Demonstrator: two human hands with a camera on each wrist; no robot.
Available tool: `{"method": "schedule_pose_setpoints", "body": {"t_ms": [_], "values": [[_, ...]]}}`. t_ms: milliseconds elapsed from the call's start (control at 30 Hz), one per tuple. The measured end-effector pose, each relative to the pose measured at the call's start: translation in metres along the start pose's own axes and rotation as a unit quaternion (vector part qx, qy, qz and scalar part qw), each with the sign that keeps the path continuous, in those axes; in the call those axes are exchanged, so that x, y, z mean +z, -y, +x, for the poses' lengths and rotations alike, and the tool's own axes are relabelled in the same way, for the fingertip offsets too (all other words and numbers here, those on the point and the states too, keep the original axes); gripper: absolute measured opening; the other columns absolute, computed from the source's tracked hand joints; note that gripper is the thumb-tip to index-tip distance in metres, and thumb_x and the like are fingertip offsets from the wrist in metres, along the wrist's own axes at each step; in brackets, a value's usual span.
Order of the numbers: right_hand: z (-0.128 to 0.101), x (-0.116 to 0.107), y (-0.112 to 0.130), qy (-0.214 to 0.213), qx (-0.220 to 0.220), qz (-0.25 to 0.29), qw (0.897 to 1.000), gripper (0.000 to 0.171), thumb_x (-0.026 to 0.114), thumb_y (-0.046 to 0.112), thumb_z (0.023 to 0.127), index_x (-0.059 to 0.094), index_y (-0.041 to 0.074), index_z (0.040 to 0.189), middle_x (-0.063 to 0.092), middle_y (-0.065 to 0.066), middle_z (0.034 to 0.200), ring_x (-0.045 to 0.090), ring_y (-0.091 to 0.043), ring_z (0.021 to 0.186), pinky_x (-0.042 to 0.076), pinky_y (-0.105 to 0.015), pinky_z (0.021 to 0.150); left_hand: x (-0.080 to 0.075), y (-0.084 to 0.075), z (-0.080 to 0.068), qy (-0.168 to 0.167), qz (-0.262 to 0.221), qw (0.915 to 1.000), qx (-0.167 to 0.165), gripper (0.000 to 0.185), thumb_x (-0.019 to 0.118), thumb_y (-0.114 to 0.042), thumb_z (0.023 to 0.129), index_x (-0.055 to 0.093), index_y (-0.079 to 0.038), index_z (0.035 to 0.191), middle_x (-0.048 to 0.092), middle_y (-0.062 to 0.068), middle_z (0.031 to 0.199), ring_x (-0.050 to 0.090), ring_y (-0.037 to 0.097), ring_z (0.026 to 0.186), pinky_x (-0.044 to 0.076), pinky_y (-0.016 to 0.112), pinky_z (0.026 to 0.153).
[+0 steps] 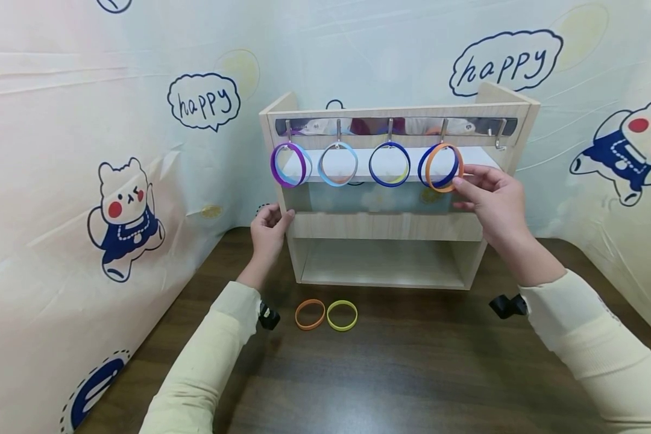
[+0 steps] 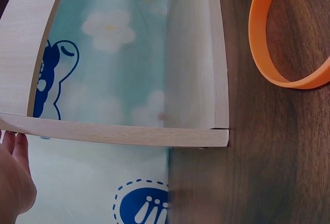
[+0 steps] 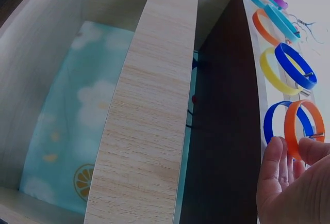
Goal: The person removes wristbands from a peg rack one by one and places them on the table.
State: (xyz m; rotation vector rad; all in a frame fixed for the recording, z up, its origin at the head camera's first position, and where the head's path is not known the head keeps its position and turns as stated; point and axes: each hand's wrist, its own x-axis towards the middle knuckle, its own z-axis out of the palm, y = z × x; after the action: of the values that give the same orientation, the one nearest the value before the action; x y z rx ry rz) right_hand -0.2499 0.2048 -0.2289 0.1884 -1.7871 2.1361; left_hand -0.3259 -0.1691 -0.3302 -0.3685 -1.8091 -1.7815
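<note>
The orange band [image 1: 443,167] hangs on the fourth hook from the left of the wooden rack [image 1: 382,223], in front of a dark blue band [image 1: 430,166]. The right hand [image 1: 490,199] has its grip pinched on the band's right rim. It looks light, thin and bendy, likely silicone, so the rim is the place to hold. The left hand [image 1: 268,229], fingers relaxed, steadies the rack's left wall. The rack's lower compartments hold nothing visible. On the near desk [image 1: 412,374] lie an orange ring [image 1: 310,314] and a yellow ring [image 1: 342,315].
</note>
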Motion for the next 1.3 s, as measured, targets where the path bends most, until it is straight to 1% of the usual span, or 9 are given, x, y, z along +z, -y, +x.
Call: {"method": "schedule_pose_setpoints", "body": {"t_ms": [200, 367, 533, 800, 900, 1033, 1133, 1300], "values": [[-0.001, -0.001, 0.000, 0.003, 0.009, 0.037, 0.999, 0.044, 0.072, 0.009, 0.070, 0.056, -0.002, 0.110, 0.061, -0.008, 0.090, 0.063, -0.018, 0.072, 0.051, -0.029, 0.056, 0.000, 0.001, 0.000, -0.001, -0.005, 1.0000, -0.004, 0.029, 0.067, -0.018, 0.078, 0.060, 0.000, 0.100, 0.061, 0.011, 0.092, 0.056, 0.018, 0.080, 0.048, 0.024, 0.065], [-0.001, -0.002, 0.002, 0.005, 0.020, 0.055, 0.998, 0.045, 0.073, 0.008, 0.070, 0.056, 0.000, 0.111, 0.060, -0.010, 0.095, 0.062, -0.019, 0.074, 0.051, -0.030, 0.059, 0.000, 0.001, 0.000, -0.002, -0.008, 1.0000, -0.002, 0.027, 0.067, -0.016, 0.079, 0.060, 0.000, 0.099, 0.061, 0.011, 0.092, 0.056, 0.018, 0.080, 0.048, 0.024, 0.065], [-0.002, -0.002, 0.006, -0.002, 0.026, 0.068, 0.997, 0.046, 0.073, 0.010, 0.070, 0.057, 0.001, 0.111, 0.059, -0.012, 0.101, 0.062, -0.020, 0.076, 0.051, -0.029, 0.060, 0.000, 0.001, 0.000, -0.001, -0.010, 0.9999, 0.000, 0.027, 0.067, -0.015, 0.079, 0.060, 0.002, 0.099, 0.061, 0.012, 0.092, 0.056, 0.018, 0.079, 0.048, 0.024, 0.065], [-0.003, 0.001, 0.012, -0.019, 0.021, 0.102, 0.994, 0.049, 0.074, 0.008, 0.067, 0.058, 0.000, 0.112, 0.058, -0.012, 0.101, 0.063, -0.023, 0.076, 0.051, -0.029, 0.060, 0.000, 0.001, 0.001, 0.003, -0.007, 1.0000, -0.003, 0.028, 0.066, -0.015, 0.079, 0.059, 0.001, 0.100, 0.061, 0.011, 0.093, 0.056, 0.018, 0.081, 0.048, 0.025, 0.067], [-0.003, 0.002, 0.015, -0.026, 0.020, 0.113, 0.993, 0.047, 0.075, 0.007, 0.066, 0.060, 0.001, 0.110, 0.058, -0.011, 0.099, 0.063, -0.023, 0.077, 0.051, -0.029, 0.060, 0.000, 0.001, 0.002, 0.003, -0.006, 1.0000, -0.006, 0.028, 0.066, -0.016, 0.079, 0.060, 0.001, 0.101, 0.061, 0.011, 0.094, 0.056, 0.019, 0.081, 0.048, 0.024, 0.068], [-0.004, 0.003, 0.016, -0.024, 0.014, 0.130, 0.991, 0.045, 0.075, 0.005, 0.066, 0.061, 0.001, 0.108, 0.059, -0.012, 0.098, 0.063, -0.022, 0.073, 0.051, -0.030, 0.060, 0.000, 0.000, 0.002, 0.001, -0.004, 1.0000, -0.003, 0.028, 0.066, -0.016, 0.079, 0.060, 0.000, 0.100, 0.061, 0.011, 0.094, 0.056, 0.018, 0.081, 0.048, 0.024, 0.068], [-0.005, 0.004, 0.017, -0.018, 0.010, 0.132, 0.991, 0.046, 0.075, 0.005, 0.066, 0.060, 0.000, 0.109, 0.059, -0.013, 0.098, 0.062, -0.021, 0.073, 0.051, -0.030, 0.061, 0.000, 0.001, 0.002, 0.001, -0.005, 1.0000, 0.003, 0.028, 0.067, -0.015, 0.079, 0.059, 0.002, 0.100, 0.062, 0.011, 0.093, 0.057, 0.018, 0.080, 0.048, 0.024, 0.066], [-0.010, 0.004, 0.017, -0.005, 0.007, 0.114, 0.993, 0.051, 0.075, 0.009, 0.066, 0.057, -0.001, 0.112, 0.058, -0.013, 0.103, 0.061, -0.020, 0.080, 0.050, -0.030, 0.062, 0.000, 0.002, 0.002, 0.001, -0.010, 0.9999, 0.011, 0.029, 0.067, -0.014, 0.079, 0.059, 0.004, 0.100, 0.062, 0.012, 0.091, 0.056, 0.018, 0.078, 0.048, 0.023, 0.064]]}}
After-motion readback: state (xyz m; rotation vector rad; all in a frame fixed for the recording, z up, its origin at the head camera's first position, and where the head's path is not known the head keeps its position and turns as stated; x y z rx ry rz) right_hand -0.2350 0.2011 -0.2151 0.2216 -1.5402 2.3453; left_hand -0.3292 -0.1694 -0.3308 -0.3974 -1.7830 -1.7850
